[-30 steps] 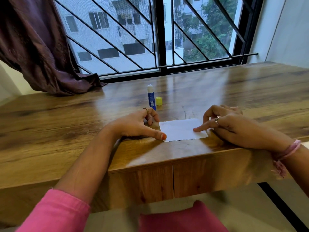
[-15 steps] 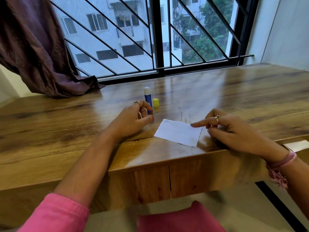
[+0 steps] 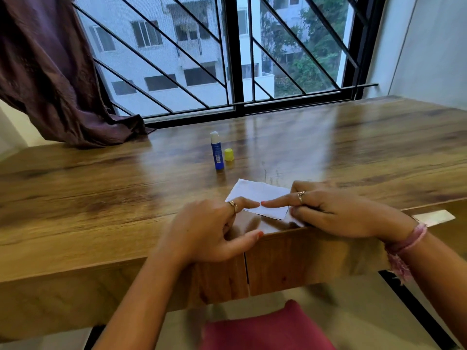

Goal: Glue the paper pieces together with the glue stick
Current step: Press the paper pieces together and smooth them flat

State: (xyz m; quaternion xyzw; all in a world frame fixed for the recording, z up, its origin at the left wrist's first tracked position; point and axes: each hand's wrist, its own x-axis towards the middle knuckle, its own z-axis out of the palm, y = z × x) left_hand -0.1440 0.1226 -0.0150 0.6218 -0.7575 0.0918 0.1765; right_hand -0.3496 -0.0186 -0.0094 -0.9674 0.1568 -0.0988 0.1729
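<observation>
A white paper piece [image 3: 257, 198] was seen lying flat on the wooden bench [image 3: 101, 193], close to its near edge and turned slightly askew. Both hands were placed at the paper. The left hand [image 3: 209, 231] was held at the paper's near left corner, its index finger stretched out to the right onto the sheet and its thumb extended along the bench edge; nothing was enclosed in its grip, which was loosely open. The right hand [image 3: 336, 210] was laid over the paper's right end, its index finger stretched to the left across the sheet, the remaining fingers curled under. The two index fingertips were brought almost together over the paper's near part, just short of touching. Whether anything was tucked beneath the right hand's curled fingers could not be told. A ring was worn on a finger of each hand, and a pink thread band [image 3: 406, 243] was seen at the right wrist.

The glue stick [image 3: 216, 151], blue-bodied with its white tip exposed, was left standing upright farther back on the bench, well apart from the hands. Its yellow cap [image 3: 229, 154] was set on the bench just to the stick's right. A dark curtain [image 3: 50, 72] was draped onto the bench at the far left, beside a barred window [image 3: 235, 59].
</observation>
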